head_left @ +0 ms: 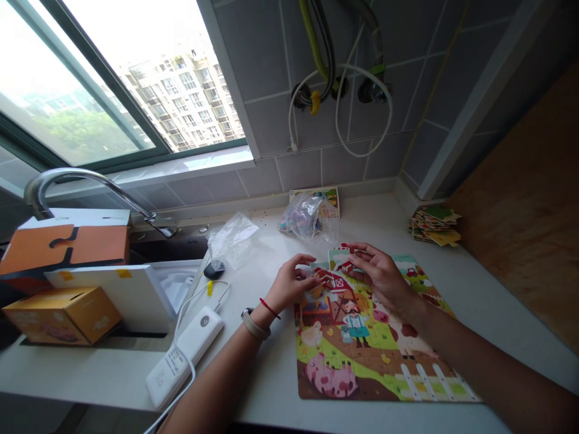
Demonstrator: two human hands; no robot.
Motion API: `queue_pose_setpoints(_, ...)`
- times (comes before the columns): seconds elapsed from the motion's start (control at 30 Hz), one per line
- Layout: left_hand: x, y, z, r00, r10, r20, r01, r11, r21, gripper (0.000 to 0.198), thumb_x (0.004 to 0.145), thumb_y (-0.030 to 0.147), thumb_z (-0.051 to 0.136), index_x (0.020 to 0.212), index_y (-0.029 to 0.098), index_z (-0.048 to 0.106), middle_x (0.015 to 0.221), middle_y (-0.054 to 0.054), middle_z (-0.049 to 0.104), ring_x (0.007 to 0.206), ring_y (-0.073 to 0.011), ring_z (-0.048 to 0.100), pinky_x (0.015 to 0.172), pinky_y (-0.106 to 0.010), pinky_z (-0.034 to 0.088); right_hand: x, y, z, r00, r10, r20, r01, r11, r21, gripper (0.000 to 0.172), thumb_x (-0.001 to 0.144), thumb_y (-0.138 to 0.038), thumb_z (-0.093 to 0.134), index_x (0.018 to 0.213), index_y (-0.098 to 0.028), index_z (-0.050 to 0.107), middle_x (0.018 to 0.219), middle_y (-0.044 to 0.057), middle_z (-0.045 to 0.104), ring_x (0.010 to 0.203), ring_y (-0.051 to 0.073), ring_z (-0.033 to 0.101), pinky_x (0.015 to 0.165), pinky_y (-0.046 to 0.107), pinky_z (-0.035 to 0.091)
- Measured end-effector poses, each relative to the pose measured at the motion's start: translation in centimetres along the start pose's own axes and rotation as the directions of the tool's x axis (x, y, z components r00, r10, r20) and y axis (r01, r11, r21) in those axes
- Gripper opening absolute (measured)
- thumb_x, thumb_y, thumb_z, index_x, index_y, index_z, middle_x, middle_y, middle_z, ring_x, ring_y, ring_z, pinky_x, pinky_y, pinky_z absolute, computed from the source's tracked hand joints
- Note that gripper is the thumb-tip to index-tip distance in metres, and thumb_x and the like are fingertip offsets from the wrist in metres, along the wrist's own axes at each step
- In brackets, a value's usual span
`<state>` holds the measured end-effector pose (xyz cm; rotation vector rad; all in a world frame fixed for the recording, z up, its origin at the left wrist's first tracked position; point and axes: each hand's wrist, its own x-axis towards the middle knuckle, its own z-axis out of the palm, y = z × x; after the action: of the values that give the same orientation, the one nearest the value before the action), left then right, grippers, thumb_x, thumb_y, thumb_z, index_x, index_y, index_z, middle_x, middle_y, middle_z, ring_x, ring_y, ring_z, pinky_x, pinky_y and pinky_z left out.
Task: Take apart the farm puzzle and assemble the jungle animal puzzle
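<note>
A colourful farm jigsaw puzzle lies on the white counter, with a farmer, a pig, a cow and a red barn. My right hand pinches a puzzle piece with part of a red roof on it, just above the puzzle's upper edge. To its left, my left hand is curled at the puzzle's upper left corner, thumb and index finger around another puzzle piece by the barn roof. Its other fingertips are partly hidden. The right forearm covers some of the puzzle's right side.
A stack of puzzle pieces sits at the back right. Near the wall are a clear plastic bag and a picture card. Left are another plastic bag, a white power bank with a cable, boxes and a faucet.
</note>
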<state>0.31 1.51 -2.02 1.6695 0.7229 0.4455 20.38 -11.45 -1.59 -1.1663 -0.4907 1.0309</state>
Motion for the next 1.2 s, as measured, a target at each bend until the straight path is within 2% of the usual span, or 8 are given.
queue_pose_setpoints(0.17,0.7,-0.7,0.0,0.999,-0.034,-0.016,0.030,0.978,-0.207,0.053,0.064,0.037,0.095,0.103,0.013,0.067,0.083,-0.001,0.067,0.066,-0.0111,0.065,0.062,-0.022,0.053,-0.3,-0.3,0.3,0.999,0.034,-0.009,-0.034,0.999,0.035,0.051,0.062,-0.040,0.098,0.104,-0.023,0.075,0.092,0.001,0.078,0.077,0.016,0.074,0.073,0.025,0.063)
queue_pose_setpoints(0.27,0.7,-0.8,0.4,1.000,-0.026,-0.018,0.020,0.964,-0.265,0.050,0.069,0.040,0.092,0.103,0.013,0.067,0.078,-0.001,0.068,0.068,-0.0129,0.067,0.068,-0.025,0.055,-0.2,-0.1,0.3,0.998,0.060,0.004,-0.060,0.997,0.057,0.051,0.060,-0.040,0.100,0.103,-0.024,0.076,0.092,0.002,0.078,0.078,0.016,0.074,0.071,0.023,0.062)
queue_pose_setpoints(0.47,0.4,-0.9,1.3,0.992,0.034,-0.125,-0.027,0.998,0.057,0.034,0.084,0.034,0.078,0.111,0.014,0.074,0.091,-0.006,0.073,0.075,-0.0162,0.069,0.066,-0.025,0.054,-0.5,0.2,0.5,0.996,0.065,0.056,-0.068,0.996,0.052,0.048,0.064,-0.036,0.099,0.105,-0.022,0.077,0.094,0.004,0.079,0.079,0.017,0.074,0.070,0.023,0.060)
queue_pose_setpoints(0.6,0.4,-0.6,1.3,0.994,0.040,-0.101,-0.032,0.996,0.082,0.033,0.083,0.035,0.078,0.109,0.014,0.077,0.089,-0.006,0.077,0.073,-0.0169,0.069,0.069,-0.027,0.055,-0.6,0.2,0.5,0.995,0.080,0.064,-0.083,0.996,0.035,0.050,0.063,-0.036,0.099,0.106,-0.022,0.077,0.096,0.006,0.080,0.077,0.017,0.075,0.068,0.023,0.060)
queue_pose_setpoints(0.73,0.5,-0.3,1.2,0.992,0.016,-0.122,-0.023,0.998,-0.051,0.032,0.083,0.041,0.077,0.098,0.013,0.079,0.091,-0.009,0.079,0.076,-0.0195,0.072,0.068,-0.028,0.056,-0.3,0.4,0.3,0.997,0.069,0.036,-0.070,0.997,0.032,0.052,0.061,-0.037,0.099,0.106,-0.022,0.077,0.097,0.006,0.080,0.073,0.016,0.074,0.068,0.024,0.061)
queue_pose_setpoints(0.87,0.5,-0.2,1.5,0.988,-0.087,-0.126,0.045,0.953,-0.300,0.051,0.076,0.057,0.081,0.097,0.012,0.076,0.091,-0.011,0.079,0.079,-0.0229,0.075,0.060,-0.027,0.056,0.0,0.8,0.1,0.999,0.026,0.023,-0.025,0.999,-0.044,0.054,0.061,-0.039,0.098,0.107,-0.022,0.075,0.093,0.005,0.080,0.070,0.017,0.074,0.065,0.026,0.062)
queue_pose_setpoints(0.97,0.3,0.0,2.1,0.986,-0.124,-0.113,0.063,0.899,-0.434,0.062,0.068,0.067,0.084,0.096,0.013,0.073,0.090,-0.009,0.077,0.081,-0.0225,0.075,0.061,-0.027,0.057,0.0,1.1,0.0,0.999,-0.010,0.043,0.018,0.985,-0.174,0.056,0.064,-0.043,0.097,0.110,-0.022,0.075,0.094,0.006,0.081,0.077,0.021,0.076,0.068,0.028,0.063)
queue_pose_setpoints(1.2,-0.5,0.2,3.4,0.995,-0.034,-0.098,-0.016,0.882,-0.470,0.070,0.057,0.071,0.089,0.091,0.012,0.071,0.072,0.001,0.065,0.064,-0.0134,0.062,0.061,-0.026,0.052,0.0,1.9,-0.2,0.983,-0.153,0.100,0.180,0.903,-0.389,0.054,0.069,-0.052,0.091,0.111,-0.021,0.076,0.104,0.010,0.081,0.091,0.027,0.077,0.080,0.036,0.065)
